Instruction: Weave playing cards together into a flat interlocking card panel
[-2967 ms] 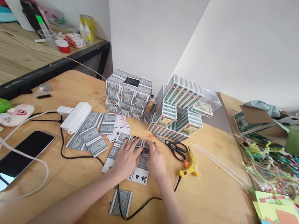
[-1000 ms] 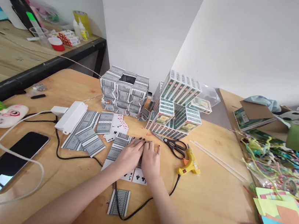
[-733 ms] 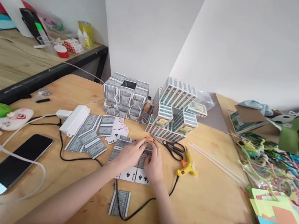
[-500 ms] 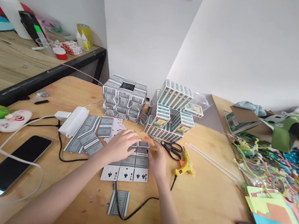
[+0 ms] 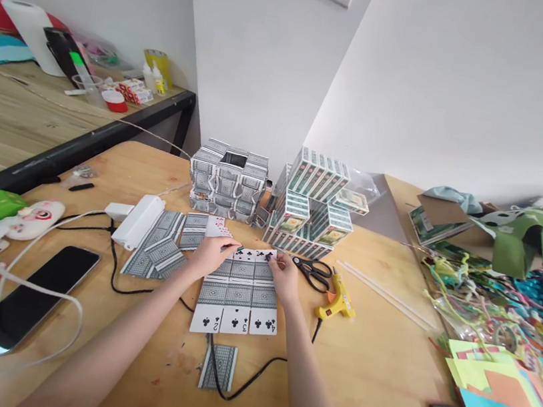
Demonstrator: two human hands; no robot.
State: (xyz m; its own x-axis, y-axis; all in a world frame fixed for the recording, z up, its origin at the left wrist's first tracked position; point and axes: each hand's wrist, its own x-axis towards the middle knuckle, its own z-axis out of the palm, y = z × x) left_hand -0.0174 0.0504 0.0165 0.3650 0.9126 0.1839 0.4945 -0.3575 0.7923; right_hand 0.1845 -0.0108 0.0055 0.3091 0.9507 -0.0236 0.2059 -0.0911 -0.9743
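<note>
Card panel (image 5: 238,295) lies mostly flat on wooden table (image 5: 373,379), mid-scene between the hands: backs up through the middle, faces showing on the near row (2, 3, 4 of clubs) and on a narrow far strip. Left hand (image 5: 215,254) is at its far left corner, fingertips bunched together. Right hand (image 5: 285,277) is at the far right corner, thumb and index almost meeting. Fingers cover the edges there, so can't tell if either has a pinch or just touches. Nearly all of the panel sits on the near side of the fingertips, near row well clear of both.

Handling, my read: very light, thin, springy, slick coating, creases easily; seams are the weak spots. Best hold is thumb and fingertip on the outer edges at both far corners, even load, no squeezing mid-card.

Around it: scissors (image 5: 314,275) just right of the right hand, yellow glue gun (image 5: 337,298) farther right, loose card (image 5: 225,361) on the near side under black cord (image 5: 256,383).
</note>
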